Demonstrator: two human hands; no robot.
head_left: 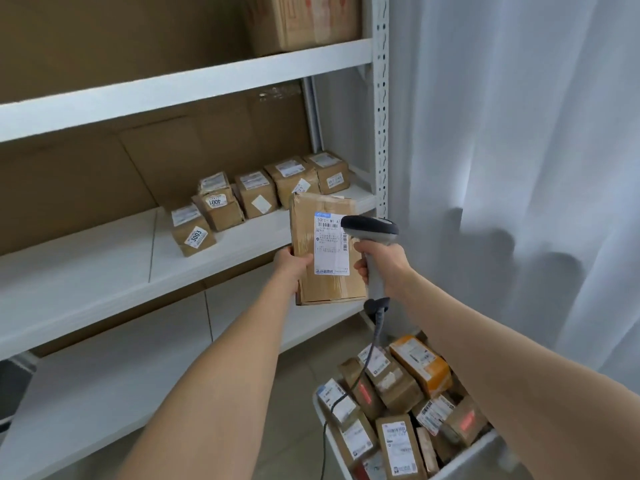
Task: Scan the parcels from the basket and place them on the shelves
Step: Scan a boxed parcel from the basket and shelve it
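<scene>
Holding a flat brown parcel [329,252] upright in front of the shelving, the left hand [292,265] is pinching its lower left edge, thumb on the near face and the fingers hidden behind. The right hand [384,268] is wrapping its fingers round the handle of a grey scanner [372,228], whose head is hovering just beside the right side of the white shipping label [330,237].

The parcel is looking light, since one hand is carrying it by an edge without sagging. Its cardboard is appearing stiff but creased, and the glossy tape across it is likely making that face slippery. A grip on bare cardboard at the side edges, clear of the barcode, is probably the safest.

To the far left, a row of small labelled boxes [256,194] is sitting on the middle white shelf [104,258], with free board near them. At the near right, more parcels are lying heaped in the white basket [478,448].
</scene>
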